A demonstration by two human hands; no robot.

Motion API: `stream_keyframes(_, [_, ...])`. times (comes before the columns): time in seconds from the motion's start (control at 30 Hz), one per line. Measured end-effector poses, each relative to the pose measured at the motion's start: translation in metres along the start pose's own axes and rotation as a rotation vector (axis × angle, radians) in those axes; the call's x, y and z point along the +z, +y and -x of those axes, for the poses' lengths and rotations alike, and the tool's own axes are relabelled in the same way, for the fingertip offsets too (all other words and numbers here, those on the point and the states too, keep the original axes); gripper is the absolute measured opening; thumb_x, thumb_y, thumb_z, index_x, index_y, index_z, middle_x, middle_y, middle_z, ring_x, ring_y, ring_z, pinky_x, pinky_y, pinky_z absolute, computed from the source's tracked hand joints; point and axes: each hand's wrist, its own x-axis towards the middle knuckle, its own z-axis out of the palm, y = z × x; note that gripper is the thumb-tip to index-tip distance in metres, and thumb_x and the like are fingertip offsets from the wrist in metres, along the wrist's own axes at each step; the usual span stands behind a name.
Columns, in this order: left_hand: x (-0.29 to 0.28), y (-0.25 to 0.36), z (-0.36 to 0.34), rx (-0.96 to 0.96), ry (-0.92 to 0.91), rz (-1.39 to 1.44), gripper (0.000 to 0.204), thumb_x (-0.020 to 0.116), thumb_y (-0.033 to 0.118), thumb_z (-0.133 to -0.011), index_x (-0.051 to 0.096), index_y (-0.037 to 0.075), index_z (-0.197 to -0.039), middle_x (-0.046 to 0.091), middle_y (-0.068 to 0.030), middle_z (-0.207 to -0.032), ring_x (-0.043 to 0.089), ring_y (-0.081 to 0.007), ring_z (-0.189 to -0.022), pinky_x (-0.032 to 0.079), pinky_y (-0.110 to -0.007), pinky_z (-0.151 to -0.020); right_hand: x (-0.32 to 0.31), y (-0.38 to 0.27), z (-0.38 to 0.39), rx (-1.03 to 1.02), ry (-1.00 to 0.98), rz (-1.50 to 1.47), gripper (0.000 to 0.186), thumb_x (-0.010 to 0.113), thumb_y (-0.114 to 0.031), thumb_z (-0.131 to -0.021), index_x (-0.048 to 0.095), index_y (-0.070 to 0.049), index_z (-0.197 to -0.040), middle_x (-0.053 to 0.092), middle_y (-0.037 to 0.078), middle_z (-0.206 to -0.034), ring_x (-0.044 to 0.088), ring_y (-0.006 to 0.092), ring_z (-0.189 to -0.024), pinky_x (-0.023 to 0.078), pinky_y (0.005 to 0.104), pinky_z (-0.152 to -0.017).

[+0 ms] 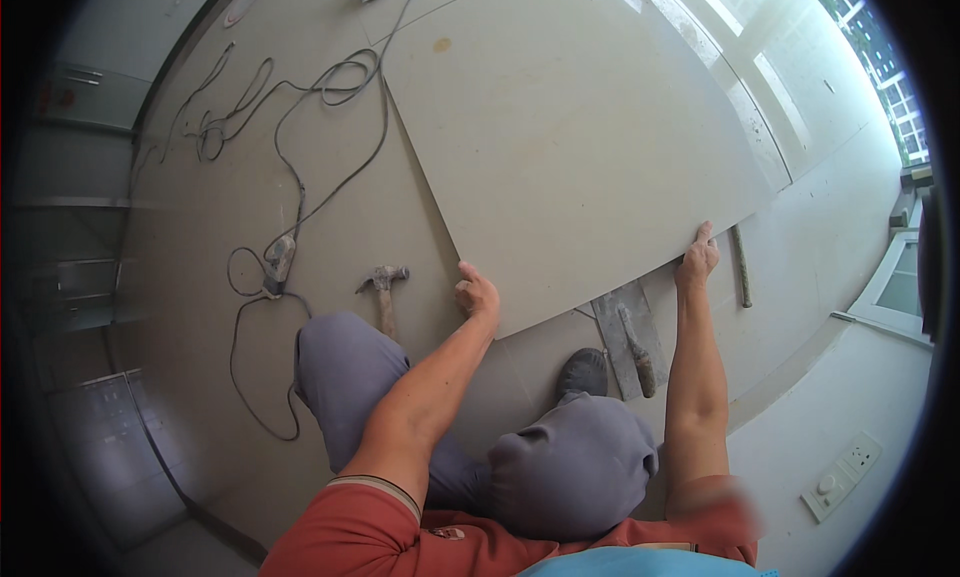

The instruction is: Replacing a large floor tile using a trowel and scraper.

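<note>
A large beige floor tile (580,147) lies before me, its near edge lifted off the floor. My left hand (479,295) holds it by the left edge near the closest corner, with some fingers hidden. Farther right, my right hand (698,259) grips the near edge, fingertips out of sight beneath it. Partly under that edge, between my arms, is a flat grey trowel (612,342) with a worn handle. A claw hammer (384,289) rests on the floor left of my left hand. To the right of my right hand lies a thin rod-like handle (741,267).
A dark cable (285,142) loops over the floor at left, joined to a dusty grey plug or socket piece (280,262). My shoe (583,373) is close to the trowel. A wall with a socket plate (841,477) rises at right, and a glazed window (890,67) is beyond.
</note>
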Motion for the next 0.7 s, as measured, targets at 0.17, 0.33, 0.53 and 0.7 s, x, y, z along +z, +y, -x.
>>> stream_keyframes(0.17, [0.002,-0.005,-0.005,0.004,-0.010,0.010,0.078,0.025,0.055,-0.093,0.060,-0.015,-0.092,0.061,-0.0311,-0.098,0.058,-0.0435,-0.098,0.045,-0.046,-0.087,0.006,-0.011,0.008,-0.036,-0.024,-0.101,0.044,0.046,-0.039,-0.095,0.051,0.005,-0.101,0.060,0.011,-0.093,0.059,0.0176,-0.079,0.050,0.0298,-0.071])
stream_keyframes(0.33, [0.006,-0.007,-0.003,-0.049,-0.013,0.089,0.079,0.025,0.056,-0.093,0.058,-0.016,-0.093,0.060,-0.0321,-0.099,0.058,-0.0435,-0.097,0.046,-0.046,-0.085,0.000,-0.011,0.011,-0.055,0.132,0.252,0.042,0.049,-0.039,-0.094,0.055,0.002,-0.085,0.057,0.009,-0.079,0.050,0.0129,-0.070,0.043,0.0270,-0.062])
stream_keyframes(0.53, [0.004,-0.004,0.003,0.004,0.020,0.069,0.081,0.025,0.056,-0.093,0.057,-0.018,-0.096,0.059,-0.0338,-0.100,0.058,-0.0443,-0.097,0.047,-0.046,-0.084,0.000,-0.002,-0.002,-0.045,0.172,0.165,0.047,0.054,-0.037,-0.092,0.040,-0.006,-0.061,0.036,-0.002,-0.056,0.031,0.0097,-0.052,0.030,0.0309,-0.044])
stream_keyframes(0.7, [0.002,-0.001,0.005,0.031,0.011,0.018,0.081,0.024,0.055,-0.093,0.057,-0.019,-0.096,0.058,-0.0351,-0.100,0.056,-0.0454,-0.098,0.045,-0.047,-0.087,0.001,-0.001,-0.002,-0.041,0.159,0.160,0.045,0.053,-0.035,-0.093,0.040,-0.007,-0.061,0.036,-0.004,-0.057,0.029,0.0082,-0.052,0.028,0.0288,-0.043])
